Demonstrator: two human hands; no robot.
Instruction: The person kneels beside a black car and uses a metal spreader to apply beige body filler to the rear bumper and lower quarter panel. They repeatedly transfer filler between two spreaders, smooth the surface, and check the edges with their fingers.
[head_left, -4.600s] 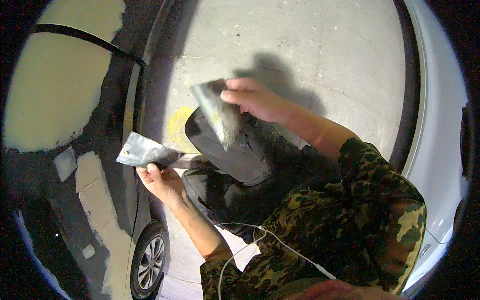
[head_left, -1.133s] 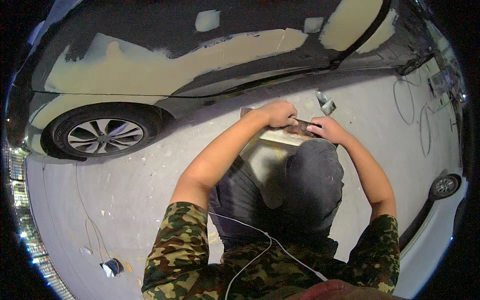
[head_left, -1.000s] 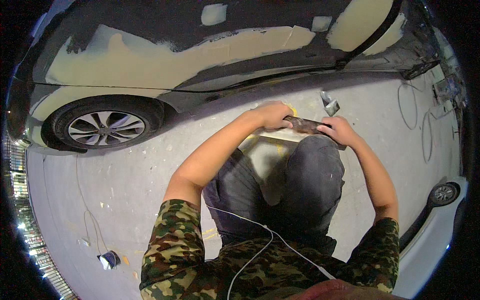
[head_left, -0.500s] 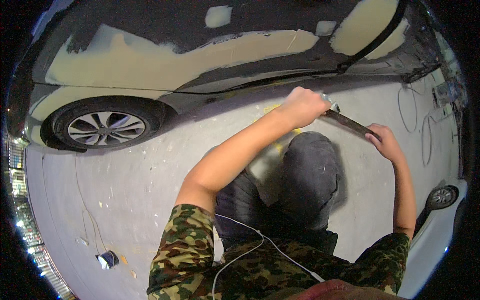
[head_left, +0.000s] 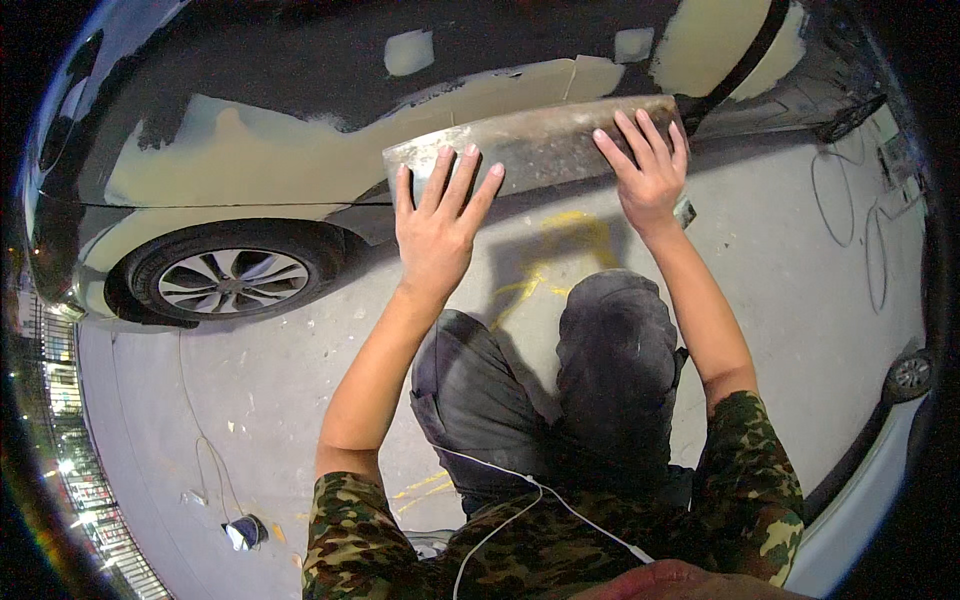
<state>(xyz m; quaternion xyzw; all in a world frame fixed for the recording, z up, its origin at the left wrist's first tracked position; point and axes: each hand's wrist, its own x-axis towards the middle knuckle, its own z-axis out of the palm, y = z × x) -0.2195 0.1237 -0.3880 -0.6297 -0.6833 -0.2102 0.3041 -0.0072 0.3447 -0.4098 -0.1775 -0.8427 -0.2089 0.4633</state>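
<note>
A wide, thin metal sheet (head_left: 545, 150), dull grey with brownish stains and a curved upper edge, lies against the lower side of a dark car (head_left: 330, 50). On its left end my left hand (head_left: 435, 230) grips with fingers spread over the face. Toward the right end my right hand (head_left: 650, 185) does the same, fingertips near the top edge. Whether the thumbs are behind the sheet is hidden. Pale beige filler (head_left: 250, 160) covers much of the car panel, and the sheet overlaps the lower edge of that band.
To the left is the car's wheel (head_left: 235, 280). A small light object (head_left: 685, 212) shows beside my right wrist. Looped cables (head_left: 850, 200) lie on the right floor, and a small dark container (head_left: 245, 532) with a cord sits lower left. Another car (head_left: 870, 480) stands at lower right.
The sheet, earlier seen edge-on above my knees, has turned its face toward me and moved up against the car. Both hands have shifted; the left moved left, the right up and left.
</note>
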